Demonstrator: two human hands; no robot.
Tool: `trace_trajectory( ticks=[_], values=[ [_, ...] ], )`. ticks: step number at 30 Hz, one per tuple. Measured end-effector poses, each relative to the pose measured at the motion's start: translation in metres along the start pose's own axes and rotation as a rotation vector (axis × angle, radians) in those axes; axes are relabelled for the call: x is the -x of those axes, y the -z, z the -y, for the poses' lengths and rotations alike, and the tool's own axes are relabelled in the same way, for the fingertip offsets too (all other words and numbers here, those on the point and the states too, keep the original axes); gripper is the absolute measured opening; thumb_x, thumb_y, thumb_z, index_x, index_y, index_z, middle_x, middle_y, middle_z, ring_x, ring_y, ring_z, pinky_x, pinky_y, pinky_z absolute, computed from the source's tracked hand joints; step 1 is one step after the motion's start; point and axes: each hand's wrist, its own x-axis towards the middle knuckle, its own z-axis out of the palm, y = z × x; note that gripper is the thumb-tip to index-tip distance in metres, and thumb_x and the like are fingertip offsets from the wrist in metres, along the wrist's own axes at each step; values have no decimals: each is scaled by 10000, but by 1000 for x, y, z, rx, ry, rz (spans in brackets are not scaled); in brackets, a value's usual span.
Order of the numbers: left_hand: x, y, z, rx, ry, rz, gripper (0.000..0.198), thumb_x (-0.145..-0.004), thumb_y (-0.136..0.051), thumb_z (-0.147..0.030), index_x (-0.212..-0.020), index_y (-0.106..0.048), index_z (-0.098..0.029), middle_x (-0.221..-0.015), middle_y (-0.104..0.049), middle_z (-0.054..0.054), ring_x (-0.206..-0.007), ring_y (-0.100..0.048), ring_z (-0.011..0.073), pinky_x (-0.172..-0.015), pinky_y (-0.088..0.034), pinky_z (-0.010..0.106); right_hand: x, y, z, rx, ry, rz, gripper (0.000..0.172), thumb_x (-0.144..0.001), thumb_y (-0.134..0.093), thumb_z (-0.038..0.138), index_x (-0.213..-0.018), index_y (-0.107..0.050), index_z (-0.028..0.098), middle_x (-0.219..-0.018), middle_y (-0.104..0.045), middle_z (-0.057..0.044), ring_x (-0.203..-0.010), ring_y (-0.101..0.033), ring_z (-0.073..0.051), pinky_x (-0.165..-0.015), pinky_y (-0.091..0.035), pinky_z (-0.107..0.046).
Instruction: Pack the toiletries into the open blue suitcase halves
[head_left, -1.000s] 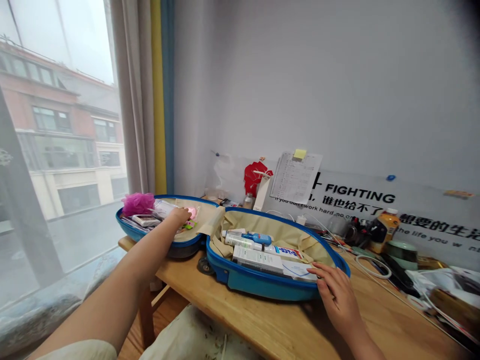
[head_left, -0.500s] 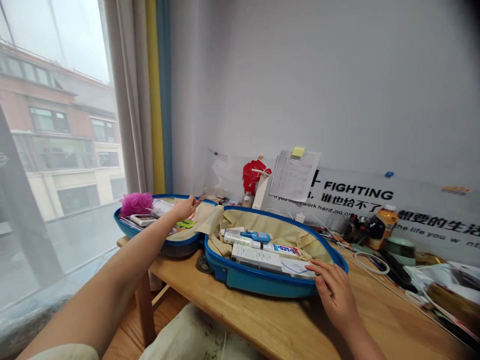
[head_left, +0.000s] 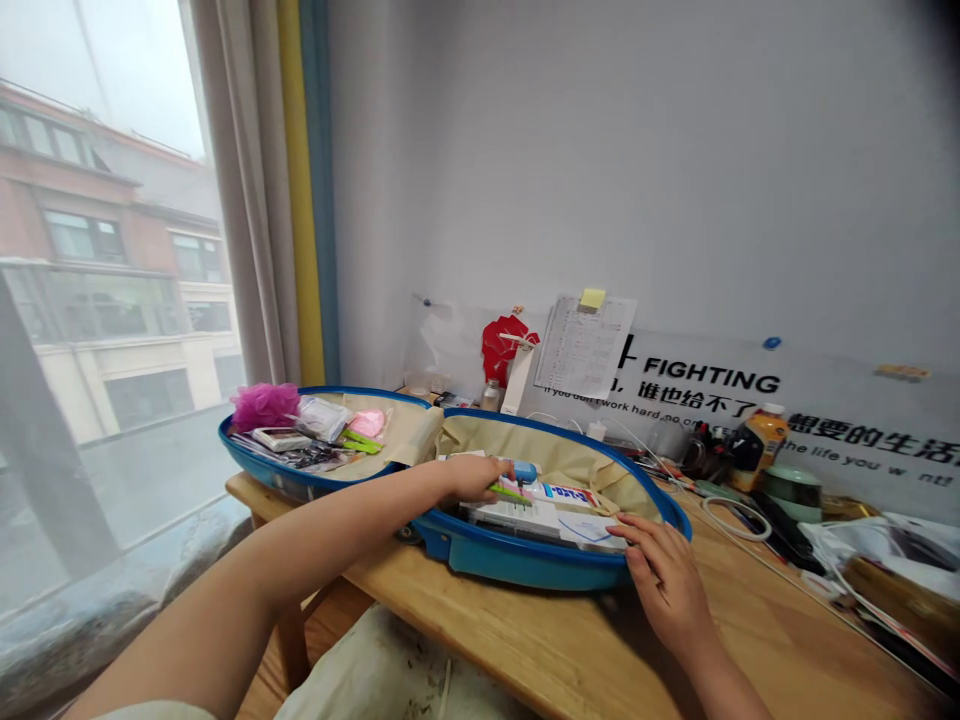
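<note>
A blue suitcase lies open on the wooden table, both halves facing up. My left hand is over its right half, fingers closed on a slim bright green item whose kind I cannot make out. Close by lie a blue bottle, a toothpaste tube and white boxes. My right hand rests with fingers spread on the near right rim. The left half holds a purple bath puff, a pink round item, more green pieces and several packets.
Along the right of the table are a white cable, an orange-labelled bottle, a green-lidded jar and other clutter. A wall poster hangs behind. Window and curtains stand at left.
My left hand has moved right, from the suitcase's left half to its right half, with a slim green item now showing in it. My right hand stays at the rim. The view shifts slightly.
</note>
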Motion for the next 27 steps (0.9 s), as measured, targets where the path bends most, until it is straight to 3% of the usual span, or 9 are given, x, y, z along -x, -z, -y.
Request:
trace_trajectory(
  ticks=[7,13,16,19,23,25,27],
  values=[
    [0,-7,4,-6,-74,72,411,-806,-622,-313,-1203,-551,-234,-1154,-642,68,-1028,-620,207,-876,-467,281,-1,0,0,-1,42,-34,378,-925,-348,466,-965,-675,281,-1007,-691,-36,-935,-625,-211,-881,-429,-428],
    [3,-9,3,-14,-79,53,354,-799,-625,-326,-1140,-600,-233,-1124,-653,68,-994,-628,208,-862,-479,290,0,-2,-2,2,30,-33,404,-924,-331,480,-949,-679,277,-998,-691,-38,-923,-627,-212,-876,-431,-424],
    [5,-9,-1,-7,-58,7,384,-767,-664,-339,-1132,-616,-228,-1097,-668,62,-974,-636,209,-861,-486,284,0,-3,-3,8,60,-58,379,-926,-349,464,-983,-677,283,-995,-690,-34,-918,-626,-211,-870,-432,-420],
    [7,-1,1,11,5,-132,455,-828,-605,-376,-1258,-537,-246,-1214,-625,51,-1070,-600,201,-920,-471,278,1,-4,-4,13,50,-44,405,-925,-337,482,-982,-683,280,-999,-689,-41,-928,-628,-216,-886,-433,-430],
    [13,19,35,5,227,-362,375,-975,-363,-324,-1331,-445,-245,-1338,-524,69,-1172,-528,189,-1000,-434,378,0,-2,-3,14,23,-6,444,-924,-311,500,-972,-690,275,-1008,-691,-49,-936,-632,-215,-898,-439,-434],
    [22,27,64,-21,369,-396,366,-954,-447,-357,-1279,-487,-196,-1308,-525,96,-1166,-523,222,-985,-439,456,0,-1,-2,16,26,-10,434,-926,-315,490,-967,-691,278,-1004,-692,-46,-931,-633,-212,-895,-439,-429],
    [38,29,96,-50,503,-355,355,-918,-525,-378,-1210,-537,-176,-1263,-543,95,-1123,-544,228,-950,-463,467,-1,0,-2,14,38,-22,413,-927,-328,477,-970,-690,282,-1001,-692,-40,-924,-633,-208,-892,-440,-425]
  ],
)
